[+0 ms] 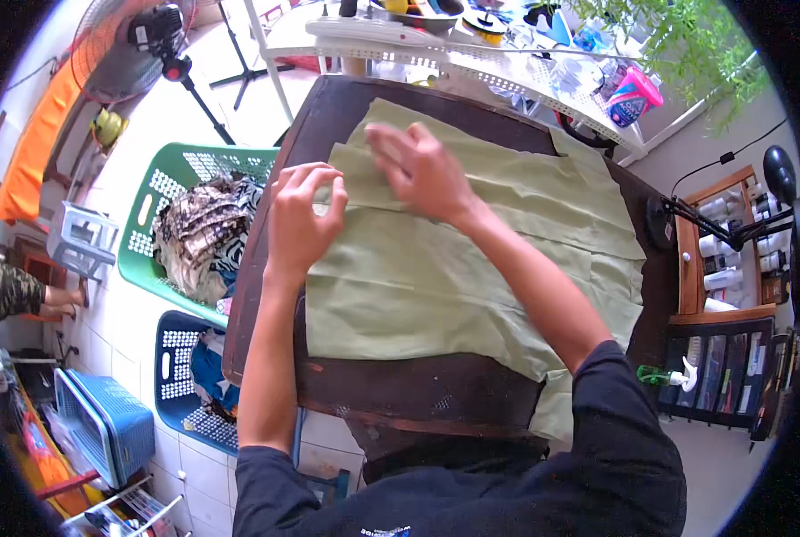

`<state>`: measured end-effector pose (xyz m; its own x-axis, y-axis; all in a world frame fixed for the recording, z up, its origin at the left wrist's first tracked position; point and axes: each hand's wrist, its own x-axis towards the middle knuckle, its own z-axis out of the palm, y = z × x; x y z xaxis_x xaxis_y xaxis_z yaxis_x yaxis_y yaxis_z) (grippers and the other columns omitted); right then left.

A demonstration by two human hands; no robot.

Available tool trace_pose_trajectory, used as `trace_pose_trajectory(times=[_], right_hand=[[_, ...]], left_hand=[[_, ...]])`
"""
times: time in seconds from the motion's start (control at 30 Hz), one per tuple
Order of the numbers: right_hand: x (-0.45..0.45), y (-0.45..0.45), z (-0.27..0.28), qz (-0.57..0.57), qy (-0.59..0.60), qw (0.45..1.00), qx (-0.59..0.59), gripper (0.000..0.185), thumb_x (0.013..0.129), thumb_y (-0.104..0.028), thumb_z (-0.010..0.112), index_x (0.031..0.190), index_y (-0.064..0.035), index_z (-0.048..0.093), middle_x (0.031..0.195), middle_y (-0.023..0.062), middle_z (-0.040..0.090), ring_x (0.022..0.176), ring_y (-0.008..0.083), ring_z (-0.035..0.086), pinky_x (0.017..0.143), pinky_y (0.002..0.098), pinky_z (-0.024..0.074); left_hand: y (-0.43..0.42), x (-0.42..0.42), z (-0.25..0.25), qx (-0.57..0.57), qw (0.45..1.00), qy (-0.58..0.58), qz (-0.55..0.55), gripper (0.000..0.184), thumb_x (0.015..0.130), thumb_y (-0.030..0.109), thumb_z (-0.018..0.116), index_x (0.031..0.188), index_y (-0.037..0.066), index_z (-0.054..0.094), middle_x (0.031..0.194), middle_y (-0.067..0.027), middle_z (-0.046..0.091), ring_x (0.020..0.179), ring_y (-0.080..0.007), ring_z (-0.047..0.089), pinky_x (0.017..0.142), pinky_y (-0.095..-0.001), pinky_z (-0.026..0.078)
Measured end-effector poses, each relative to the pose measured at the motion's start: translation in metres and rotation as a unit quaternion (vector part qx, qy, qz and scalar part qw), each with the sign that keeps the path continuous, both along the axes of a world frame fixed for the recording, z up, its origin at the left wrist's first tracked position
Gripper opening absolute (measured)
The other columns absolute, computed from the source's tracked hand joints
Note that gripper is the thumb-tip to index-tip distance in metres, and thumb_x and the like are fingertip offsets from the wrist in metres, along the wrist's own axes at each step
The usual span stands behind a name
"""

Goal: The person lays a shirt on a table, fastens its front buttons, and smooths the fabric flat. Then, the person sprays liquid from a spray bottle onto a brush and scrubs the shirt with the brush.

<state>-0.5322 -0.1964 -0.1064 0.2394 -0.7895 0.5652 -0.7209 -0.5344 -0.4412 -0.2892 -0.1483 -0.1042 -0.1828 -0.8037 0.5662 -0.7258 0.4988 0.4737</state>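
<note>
A light green cloth [471, 286], creased and with folds across it, lies spread over a dark brown table [382, 380]. My left hand [303, 215] is at the cloth's left edge, fingers bent and thumb held apart, with nothing visible in it. Over the cloth's upper left part is my right hand [425, 174], blurred by motion. Its fingers look stretched out and apart, and no object shows in them. Whether the right palm touches the fabric I cannot tell. A narrow end of green fabric [556, 407] hangs over the table's near edge.
Left of the table stand a green basket [140, 228] and a dark blue basket [171, 358], both holding clothes. A fan [154, 40] is at the upper left. A white shelf [525, 72] lies behind the table. A black lamp [731, 234] stands at right.
</note>
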Motion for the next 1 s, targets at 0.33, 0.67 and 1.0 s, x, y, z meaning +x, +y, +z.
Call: trace_pose_trajectory(times=[0.33, 0.67, 1.0], right_hand=[[-0.009, 0.002, 0.009, -0.014, -0.007, 1.000, 0.021, 0.042, 0.103, -0.024, 0.073, 0.144, -0.0256, 0.069, 0.104, 0.0139, 0.063, 0.067, 0.0321, 0.066, 0.064, 0.0465, 0.0574], [-0.142, 0.062, 0.007, -0.261, -0.055, 0.964, 0.021, 0.043, 0.103, -0.021, 0.072, 0.145, -0.0198, 0.065, 0.098, 0.0133, 0.063, 0.070, 0.0294, 0.063, 0.065, 0.0451, 0.0562], [-0.198, 0.114, 0.001, -0.255, -0.044, 0.965, 0.047, 0.049, 0.100, -0.016, 0.076, 0.148, -0.0157, 0.063, 0.112, 0.0148, 0.068, 0.083, 0.0342, 0.071, 0.078, 0.0458, 0.0593]], left_hand=[[-0.032, -0.048, -0.039, 0.011, 0.995, -0.103, -0.008, 0.054, 0.105, 0.027, 0.055, 0.156, 0.009, 0.058, 0.163, -0.0095, 0.056, 0.150, -0.0296, 0.051, 0.121, -0.0416, 0.038], [-0.022, -0.049, -0.038, 0.112, 0.975, -0.190, 0.000, 0.061, 0.111, 0.040, 0.047, 0.165, 0.012, 0.050, 0.174, -0.0039, 0.045, 0.163, -0.0216, 0.038, 0.133, -0.0400, 0.026], [-0.022, -0.054, -0.024, 0.133, 0.968, -0.213, 0.015, 0.063, 0.111, 0.047, 0.049, 0.166, 0.016, 0.050, 0.174, -0.0024, 0.046, 0.163, -0.0209, 0.037, 0.133, -0.0399, 0.026]])
